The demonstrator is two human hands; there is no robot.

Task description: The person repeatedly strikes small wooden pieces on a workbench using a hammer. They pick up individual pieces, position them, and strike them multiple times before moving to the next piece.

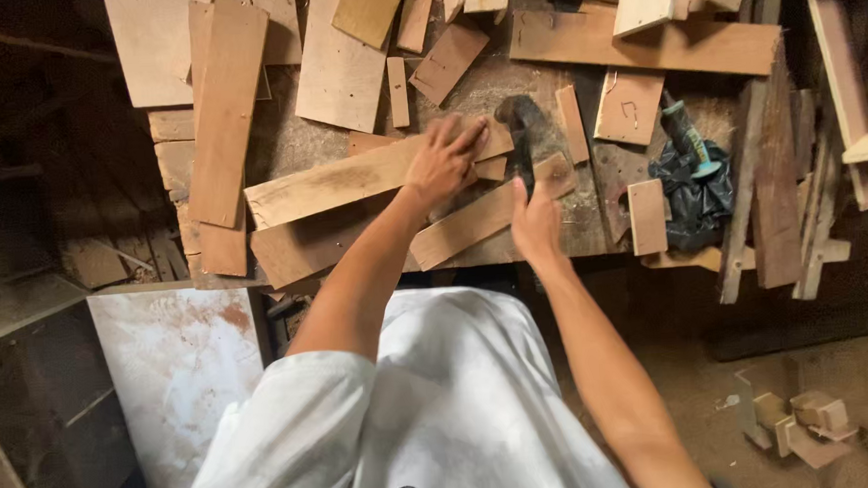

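While the left hand (444,159) lies flat, fingers spread, on a long pale wooden plank (351,179), the right hand (535,219) has its grip closed around the handle of a dark-headed hammer (520,131), whose blurred head hangs just beyond the plank's far end. The plank lies slantwise across the middle of the tabletop (300,142), its grain streaked brown, with a second, similar plank (482,217) beside it near the right hand. The tabletop is dusty, worn and strewn with more offcuts than can be counted. One green-handled tool (688,137) rests on one black plastic bag (694,196) to the right. The floor below is bare earth, the room dim.
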